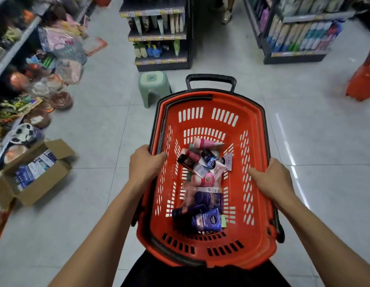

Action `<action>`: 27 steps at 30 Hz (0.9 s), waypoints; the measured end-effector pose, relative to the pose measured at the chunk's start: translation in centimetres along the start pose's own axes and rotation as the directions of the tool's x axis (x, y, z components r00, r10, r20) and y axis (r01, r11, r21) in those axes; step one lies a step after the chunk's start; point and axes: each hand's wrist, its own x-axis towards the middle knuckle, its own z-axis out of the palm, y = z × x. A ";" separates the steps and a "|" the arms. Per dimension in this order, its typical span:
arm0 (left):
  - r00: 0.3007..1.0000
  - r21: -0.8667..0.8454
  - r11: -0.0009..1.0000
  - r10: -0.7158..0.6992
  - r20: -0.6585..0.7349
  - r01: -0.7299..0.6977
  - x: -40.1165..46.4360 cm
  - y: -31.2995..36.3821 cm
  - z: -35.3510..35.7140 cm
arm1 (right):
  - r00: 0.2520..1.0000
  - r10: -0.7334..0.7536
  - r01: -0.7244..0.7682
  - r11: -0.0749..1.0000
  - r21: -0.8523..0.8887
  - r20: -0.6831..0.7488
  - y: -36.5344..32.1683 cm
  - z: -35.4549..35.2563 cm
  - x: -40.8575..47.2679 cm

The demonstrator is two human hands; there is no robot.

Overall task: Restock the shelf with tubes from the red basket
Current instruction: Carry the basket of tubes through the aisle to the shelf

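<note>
Head view, shop aisle. The red basket (209,121) is carried over the tiled floor (316,141), held at both long rims. The left hand (145,162) grips the left rim, fingers curled over its edge; the right hand (272,179) grips the right rim likewise. The tubes (202,183) lie loose in a heap on the basket bottom, from the middle toward the near end; a dark blue tube (207,221) lies nearest the body. The black pull handle (211,79) stands at the basket's far end. Just beyond the far left corner stands a green stool (153,85), before a dark shelf unit (159,34) stocked with hanging goods. An open cardboard box (35,172) sits on the floor at left, beside a crowded left shelf (18,59). A second shelf unit (300,34) stands far right, with another red basket (364,77) near the right edge. Bare floor lies to the right of the carried basket, and between the two far shelf units.
</note>
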 end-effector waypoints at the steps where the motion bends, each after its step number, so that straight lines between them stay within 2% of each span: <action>1: 1.000 0.003 1.000 0.003 -0.005 -0.003 0.8 0.8 0.4 | 1.000 -0.003 0.003 1.000 -0.001 0.004 -0.4 -0.3 1.0; 14: 1.000 -0.002 1.000 -0.011 -0.003 0.011 13.3 7.5 2.7 | 1.000 -0.002 0.002 0.998 -0.064 -0.002 -8.0 -0.4 13.5; 27: 0.995 -0.031 0.999 -0.010 0.101 0.013 33.5 14.4 -1.6 | 0.999 0.026 -0.027 0.997 -0.073 -0.020 -23.6 3.8 26.7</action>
